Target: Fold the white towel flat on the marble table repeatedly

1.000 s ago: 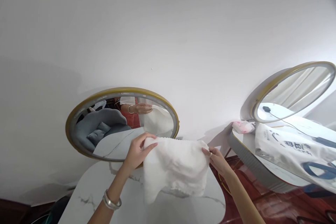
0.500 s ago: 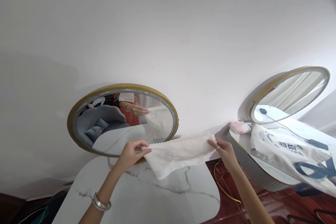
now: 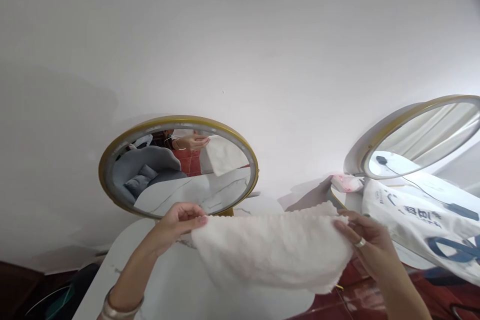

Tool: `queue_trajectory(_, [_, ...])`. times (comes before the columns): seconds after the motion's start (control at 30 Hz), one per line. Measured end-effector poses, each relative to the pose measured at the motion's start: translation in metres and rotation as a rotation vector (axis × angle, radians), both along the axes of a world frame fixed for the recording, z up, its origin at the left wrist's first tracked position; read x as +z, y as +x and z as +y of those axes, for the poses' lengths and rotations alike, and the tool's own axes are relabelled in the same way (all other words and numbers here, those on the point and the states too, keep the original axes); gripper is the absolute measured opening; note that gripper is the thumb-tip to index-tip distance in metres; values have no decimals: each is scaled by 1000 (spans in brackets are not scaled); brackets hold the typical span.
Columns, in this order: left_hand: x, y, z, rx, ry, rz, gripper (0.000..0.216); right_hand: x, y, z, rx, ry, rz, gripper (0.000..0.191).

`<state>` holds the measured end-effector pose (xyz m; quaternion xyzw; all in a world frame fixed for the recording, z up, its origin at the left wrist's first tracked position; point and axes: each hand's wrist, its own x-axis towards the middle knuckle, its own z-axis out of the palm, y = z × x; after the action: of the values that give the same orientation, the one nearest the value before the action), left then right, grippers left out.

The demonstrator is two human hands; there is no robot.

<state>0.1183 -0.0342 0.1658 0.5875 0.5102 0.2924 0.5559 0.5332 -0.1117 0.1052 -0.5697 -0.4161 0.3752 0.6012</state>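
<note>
A white cloth [image 3: 270, 252] with a ragged edge hangs stretched between my two hands, above the marble-patterned table. My left hand [image 3: 180, 225] pinches its upper left corner between thumb and fingers. At the upper right corner, my right hand [image 3: 365, 240] grips the cloth, thumb in front and a ring on one finger. The lower part of the cloth hangs loose and blurs slightly. Behind it, a round gold-rimmed mirror [image 3: 180, 167] reflects a hand and the cloth.
The white marble-patterned table [image 3: 168, 280] lies under the cloth. On the right stand a second round mirror [image 3: 423, 135], a pink-and-white packet [image 3: 347, 183] and a white bag with dark lettering [image 3: 405, 215]. A black cable [image 3: 416, 190] runs there. Reddish floor tiles [image 3: 360, 295] show below.
The cloth has come lower and nearer to me, and its hanging part spreads wider. My right hand has moved right and down, my left hand slightly left. The view has shifted slightly.
</note>
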Motion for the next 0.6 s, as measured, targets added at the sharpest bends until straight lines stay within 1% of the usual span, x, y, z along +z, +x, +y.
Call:
queue_trajectory(0.07, [-9,8,17,-3,5,46,36,-8,3,16,6,-66,-12,38])
queue_trajectory(0.13, [-31,21,38,-4,105,129,29,-27,4,44,39,-170,-50,43])
queue_trajectory(0.17, [-46,29,48,-6,167,184,25,-40,3,60,49,-192,-88,45])
queue_trajectory(0.2, [-64,38,55,3,253,285,19,-57,1,75,65,-195,-146,47])
queue_trajectory(0.23, [-83,47,60,37,353,409,12,-76,-2,90,10,-172,-229,51])
queue_trajectory(0.27, [-105,56,61,64,394,448,11,-96,-5,101,-64,-137,-322,56])
queue_trajectory(0.3, [-128,65,57,68,435,469,22,-118,-9,108,-93,-125,-356,60])
queue_trajectory(0.33, [-153,72,51,29,529,531,32,-141,-14,110,-109,-120,-377,63])
queue_trajectory(0.37, [-178,79,41,-17,594,588,37,-164,-19,107,-114,-97,-417,63])
queue_trajectory(0.43, [-227,89,19,-124,646,645,38,-210,-30,90,-50,35,-627,54])
queue_trajectory(0.47, [-249,94,8,-148,664,664,40,-232,-35,79,-17,74,-719,50])
queue_trajectory(0.5, [-268,99,0,-149,674,680,43,-251,-40,69,-8,96,-814,48])
queue_trajectory(0.53, [-284,104,-4,-146,678,689,46,-267,-44,60,-3,109,-902,47])
queue_trajectory(0.57, [-295,110,-4,-142,680,694,48,-279,-48,55,-5,118,-975,48])
queue_trajectory(0.6, [-304,116,-1,-131,682,702,49,-288,-51,54,-24,118,-1035,49])
